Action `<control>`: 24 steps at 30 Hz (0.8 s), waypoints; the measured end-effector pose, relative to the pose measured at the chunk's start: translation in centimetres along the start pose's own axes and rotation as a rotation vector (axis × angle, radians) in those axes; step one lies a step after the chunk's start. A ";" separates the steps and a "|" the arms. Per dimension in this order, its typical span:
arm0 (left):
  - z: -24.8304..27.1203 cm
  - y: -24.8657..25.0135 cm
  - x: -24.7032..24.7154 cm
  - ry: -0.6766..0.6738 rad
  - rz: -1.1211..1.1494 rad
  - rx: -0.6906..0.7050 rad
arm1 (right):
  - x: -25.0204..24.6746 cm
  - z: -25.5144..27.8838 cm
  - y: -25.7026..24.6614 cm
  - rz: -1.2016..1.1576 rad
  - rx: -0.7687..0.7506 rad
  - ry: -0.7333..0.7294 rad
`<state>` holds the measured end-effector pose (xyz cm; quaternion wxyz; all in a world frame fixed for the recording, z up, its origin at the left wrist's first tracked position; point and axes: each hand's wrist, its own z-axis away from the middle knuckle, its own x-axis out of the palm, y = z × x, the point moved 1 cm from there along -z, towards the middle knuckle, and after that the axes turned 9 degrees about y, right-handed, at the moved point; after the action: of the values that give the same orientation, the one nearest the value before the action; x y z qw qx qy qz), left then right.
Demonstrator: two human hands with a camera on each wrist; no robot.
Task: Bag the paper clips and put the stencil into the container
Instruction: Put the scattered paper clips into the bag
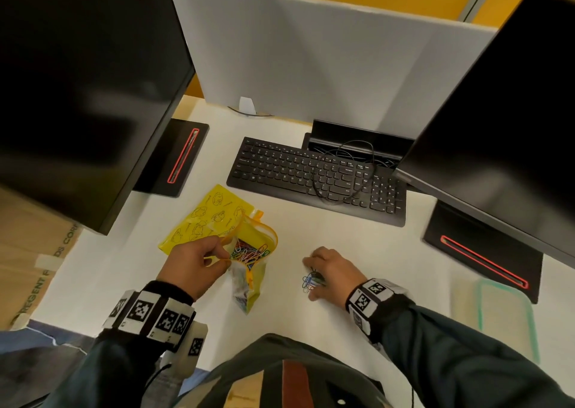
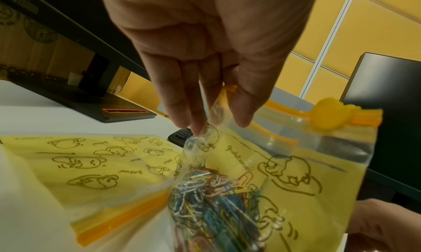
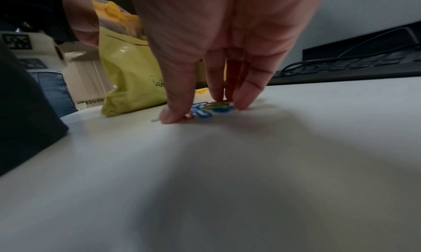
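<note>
Beside crinkly plastic bag (image 1: 259, 236), right hand (image 1: 334, 267) pinches wiry clips (image 1: 311, 281).

Desk (image 1: 311, 239): keyboard (image 1: 298, 171), left monitor base (image 1: 161, 165), right monitor base (image 1: 460, 236), yellow pouch (image 1: 202, 217), loose paper clips (image 1: 311, 280), green-rimmed container (image 1: 479, 308).

I have the left hand (image 1: 193, 266) at lower centre-left of the head view, lifted, its thumb and fingers (image 2: 182, 112) pointing down and pinching the open rim of the clear yellow printed zip bag (image 2: 296, 166). My right hand (image 1: 333, 270) sits just right of centre, arched, fingertips (image 3: 243, 101) and thumb (image 3: 175, 112) pressed down with the small bunch of coloured wire paper clips (image 1: 311, 280) pinched between them. Both forearms enter from the bottom corners in dark sleeves (image 1: 466, 354), each wrist wrapped in a black band with white square markers (image 1: 155, 312).
</note>
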<state>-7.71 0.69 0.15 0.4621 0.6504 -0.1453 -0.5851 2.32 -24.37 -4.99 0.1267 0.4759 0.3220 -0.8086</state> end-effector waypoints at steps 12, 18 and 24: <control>-0.2 0.1 0.3 -0.016 -0.011 0.011 | 0.6 0.9 -0.1 -0.054 0.015 0.073; -0.1 0.0 0.0 -0.007 0.000 0.012 | 0.7 1.6 -0.3 -0.069 0.190 0.086; -0.1 0.4 0.2 -0.012 0.000 0.010 | 1.3 1.3 -1.8 -0.072 0.161 0.068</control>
<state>-7.39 0.40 0.28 0.4579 0.6491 -0.1511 -0.5883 -0.13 -23.66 -4.92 0.0478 0.4997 0.2769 -0.8193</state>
